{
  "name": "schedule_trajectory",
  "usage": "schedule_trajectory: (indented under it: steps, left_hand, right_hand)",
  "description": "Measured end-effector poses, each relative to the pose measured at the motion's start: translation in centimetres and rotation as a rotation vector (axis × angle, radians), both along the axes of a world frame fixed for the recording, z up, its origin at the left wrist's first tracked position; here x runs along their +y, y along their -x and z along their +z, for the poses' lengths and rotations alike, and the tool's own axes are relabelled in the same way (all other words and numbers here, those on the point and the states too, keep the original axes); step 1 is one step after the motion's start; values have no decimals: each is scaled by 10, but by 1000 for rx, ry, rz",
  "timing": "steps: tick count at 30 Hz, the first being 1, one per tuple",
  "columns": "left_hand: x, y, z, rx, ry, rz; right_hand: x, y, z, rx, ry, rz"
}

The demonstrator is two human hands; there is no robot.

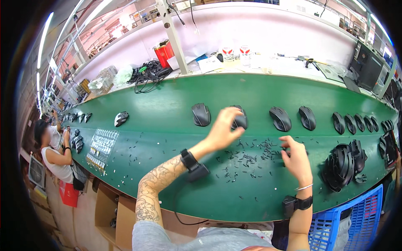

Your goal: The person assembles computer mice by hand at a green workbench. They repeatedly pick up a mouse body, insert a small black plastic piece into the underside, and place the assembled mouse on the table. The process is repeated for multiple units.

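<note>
My left hand [224, 130] reaches over the green bench, its thumb and fingers curved round a black computer mouse [240, 119] that is partly hidden by them. Lower and to the right, my right hand [297, 158] is closed just above the bench. Something dark shows at its fingers, too covered to name. Between the hands lies a loose scatter of small black parts [248, 159]. Other black mice stand in a row along the bench, one [201, 114] left of my left hand and another [280, 119] above my right hand.
At right, a pile of black mouse shells [340, 167] sits near a blue plastic crate [349, 217]. A bag sheet of small parts [101, 147] lies at left. Beyond the bench are tangled black cables [150, 72] and a post [172, 37]. Another person [56, 154] sits far left.
</note>
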State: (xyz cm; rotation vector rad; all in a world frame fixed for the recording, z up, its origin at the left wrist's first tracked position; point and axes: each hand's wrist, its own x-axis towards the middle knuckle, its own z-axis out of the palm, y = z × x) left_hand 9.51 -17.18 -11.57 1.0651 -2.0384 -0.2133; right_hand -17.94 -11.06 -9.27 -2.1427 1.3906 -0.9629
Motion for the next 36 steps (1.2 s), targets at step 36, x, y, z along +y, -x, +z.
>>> schedule_trajectory:
  steps: [36]
  left_hand:
    - [13,-15,10,1032,-914,-33]
  right_hand:
    - [24,-66,-7,-174,315,100]
